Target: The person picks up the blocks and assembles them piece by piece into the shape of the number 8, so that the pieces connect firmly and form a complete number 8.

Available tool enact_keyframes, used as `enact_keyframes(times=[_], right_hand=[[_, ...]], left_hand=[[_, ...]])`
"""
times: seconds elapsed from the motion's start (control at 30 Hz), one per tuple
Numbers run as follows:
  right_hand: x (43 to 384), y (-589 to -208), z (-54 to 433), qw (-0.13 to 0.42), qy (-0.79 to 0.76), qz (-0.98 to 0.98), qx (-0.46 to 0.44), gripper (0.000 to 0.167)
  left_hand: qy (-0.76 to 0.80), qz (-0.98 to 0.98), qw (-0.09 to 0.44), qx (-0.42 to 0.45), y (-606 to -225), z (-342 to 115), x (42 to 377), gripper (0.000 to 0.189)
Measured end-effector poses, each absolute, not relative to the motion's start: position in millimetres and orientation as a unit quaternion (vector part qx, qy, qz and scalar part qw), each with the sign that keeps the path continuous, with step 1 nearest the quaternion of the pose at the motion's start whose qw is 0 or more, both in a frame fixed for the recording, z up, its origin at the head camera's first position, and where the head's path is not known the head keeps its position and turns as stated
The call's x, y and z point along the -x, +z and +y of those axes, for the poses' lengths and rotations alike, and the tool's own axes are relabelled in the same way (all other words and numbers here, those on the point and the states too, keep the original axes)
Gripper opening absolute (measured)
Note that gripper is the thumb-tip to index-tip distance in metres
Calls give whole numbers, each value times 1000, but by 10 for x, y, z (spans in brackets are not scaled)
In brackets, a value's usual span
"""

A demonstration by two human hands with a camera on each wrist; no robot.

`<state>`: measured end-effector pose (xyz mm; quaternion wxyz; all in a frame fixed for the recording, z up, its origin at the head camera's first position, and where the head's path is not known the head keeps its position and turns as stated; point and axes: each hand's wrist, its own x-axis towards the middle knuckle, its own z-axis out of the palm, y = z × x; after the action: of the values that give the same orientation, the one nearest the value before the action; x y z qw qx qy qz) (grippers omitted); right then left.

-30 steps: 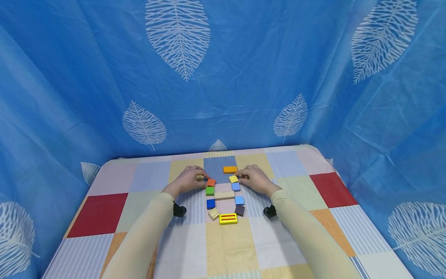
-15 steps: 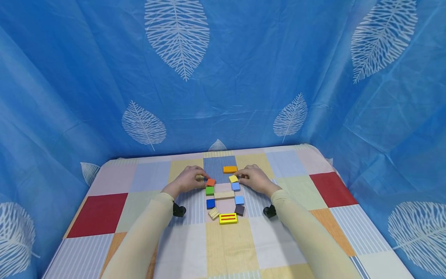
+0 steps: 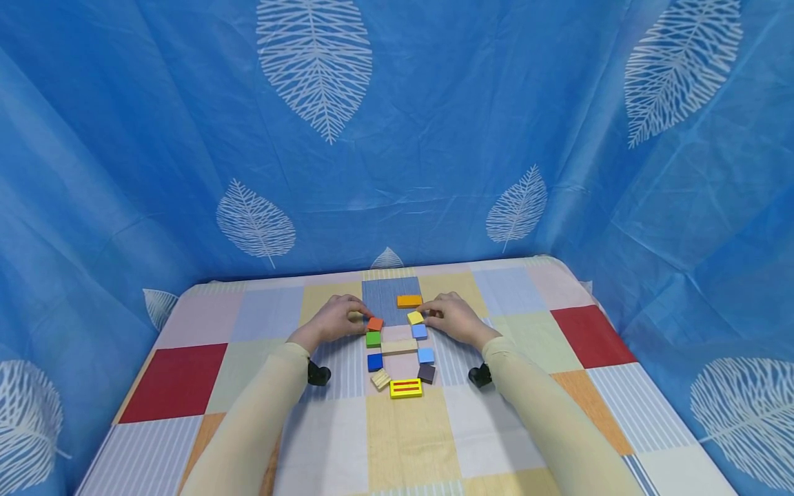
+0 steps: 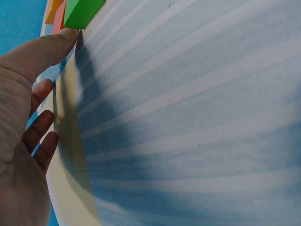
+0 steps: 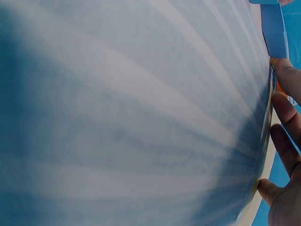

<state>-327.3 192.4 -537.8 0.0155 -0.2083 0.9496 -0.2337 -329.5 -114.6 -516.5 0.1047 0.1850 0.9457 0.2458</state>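
Note:
In the head view, a ring-like layout of small blocks lies on the patchwork tablecloth. My left hand (image 3: 337, 320) pinches the orange-red block (image 3: 375, 324) at the ring's far left, index finger at its back, thumb at its near side. Just below it sits a green block (image 3: 373, 339), large at the top of the left wrist view. Opposite, my right hand (image 3: 455, 317) holds a yellow block (image 3: 415, 317) between thumb and index finger. A light blue block (image 3: 420, 332) adjoins it on the near side; in the right wrist view this blue block (image 5: 274, 30) hides most of the yellow one.
A plain wooden bar (image 3: 400, 347) spans the ring's middle. Nearer are a dark blue block (image 3: 375, 362), another light blue block (image 3: 426, 356), a wooden block (image 3: 381, 379), a dark block (image 3: 426, 374) and a yellow red-striped block (image 3: 406, 388). An orange block (image 3: 409, 302) lies farthest back.

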Motion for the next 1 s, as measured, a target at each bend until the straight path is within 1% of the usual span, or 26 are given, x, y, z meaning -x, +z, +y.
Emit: enact_keyframes(times=[1.0], right_hand=[[3277,-5380,1929,26,-244,947,206,29]], left_hand=[[256,944,107,-175,-5182,-1150,3295,27]])
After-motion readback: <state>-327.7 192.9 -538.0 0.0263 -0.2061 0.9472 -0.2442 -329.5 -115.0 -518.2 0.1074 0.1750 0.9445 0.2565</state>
